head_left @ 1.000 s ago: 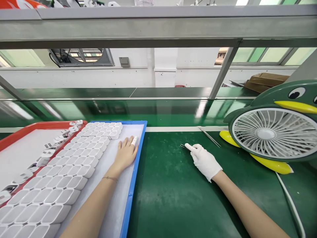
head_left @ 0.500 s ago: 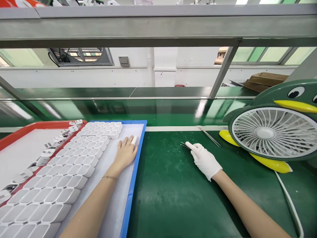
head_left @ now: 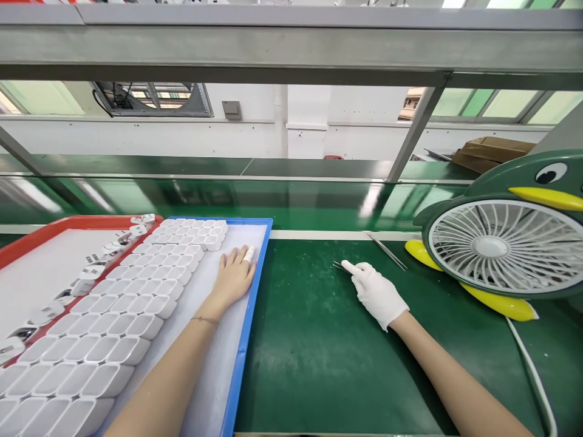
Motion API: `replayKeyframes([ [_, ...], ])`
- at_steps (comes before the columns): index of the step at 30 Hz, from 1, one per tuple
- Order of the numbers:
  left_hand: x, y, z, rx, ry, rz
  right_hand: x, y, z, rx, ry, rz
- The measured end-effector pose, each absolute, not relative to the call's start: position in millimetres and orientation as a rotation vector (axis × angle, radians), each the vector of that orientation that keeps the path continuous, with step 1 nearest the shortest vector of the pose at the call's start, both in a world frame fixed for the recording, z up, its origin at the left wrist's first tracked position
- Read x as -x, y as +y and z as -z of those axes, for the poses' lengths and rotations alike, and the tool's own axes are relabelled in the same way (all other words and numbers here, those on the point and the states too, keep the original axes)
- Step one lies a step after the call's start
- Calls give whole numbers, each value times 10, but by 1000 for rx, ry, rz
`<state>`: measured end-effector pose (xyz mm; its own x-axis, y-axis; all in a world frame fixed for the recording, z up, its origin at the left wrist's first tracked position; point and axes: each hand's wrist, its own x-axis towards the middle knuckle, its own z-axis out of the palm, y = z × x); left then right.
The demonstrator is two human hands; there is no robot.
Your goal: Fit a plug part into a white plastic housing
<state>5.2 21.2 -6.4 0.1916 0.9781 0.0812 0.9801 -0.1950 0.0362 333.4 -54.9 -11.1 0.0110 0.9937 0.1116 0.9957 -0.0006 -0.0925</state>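
My left hand (head_left: 234, 276) lies flat, fingers stretched out, on the white lining of a blue tray (head_left: 246, 331); a white cot covers one fingertip. Just left of it, rows of white charger housings (head_left: 150, 285) fill the tray. My right hand (head_left: 376, 294), in a white glove, rests on the green mat with its fingers drawn together over a dark pair of tweezers (head_left: 337, 265), whose tips stick out to the left of the forefinger.
A red tray (head_left: 27, 243) with several white plug parts sits at the far left. A second, silvery pair of tweezers (head_left: 387, 250) lies near a green penguin-shaped desk fan (head_left: 501, 249). Its white cable (head_left: 532, 370) trails toward me. A metal rack crosses overhead.
Both hands stay where they were; only the view has shifted slightly.
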Motion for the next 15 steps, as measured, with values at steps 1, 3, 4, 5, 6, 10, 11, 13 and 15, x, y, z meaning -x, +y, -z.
replayKeyframes([
  [1,-54,211,61,2407,-1980,131,-3330,-550,110,2126,-2113,20],
  [3,-57,209,54,2408,-1985,125,-3325,-550,109,2127,-2112,19],
  [4,-58,208,51,2410,-1986,124,-3324,-550,109,2127,-2112,19],
  [5,-59,207,47,2411,-1986,122,-3325,-550,110,2126,-2112,19],
  [6,-60,206,44,2413,-1986,122,-3328,-549,111,2124,-2113,19],
  [10,-61,206,41,2414,-1988,122,-3346,-541,120,2119,-2116,19],
  [11,-60,206,42,2413,-1988,122,-3350,-538,123,2118,-2116,19],
  [13,-61,207,44,2413,-1988,120,-3355,-535,128,2120,-2114,21],
  [15,-62,208,43,2414,-1990,118,-3353,-537,130,2122,-2111,26],
])
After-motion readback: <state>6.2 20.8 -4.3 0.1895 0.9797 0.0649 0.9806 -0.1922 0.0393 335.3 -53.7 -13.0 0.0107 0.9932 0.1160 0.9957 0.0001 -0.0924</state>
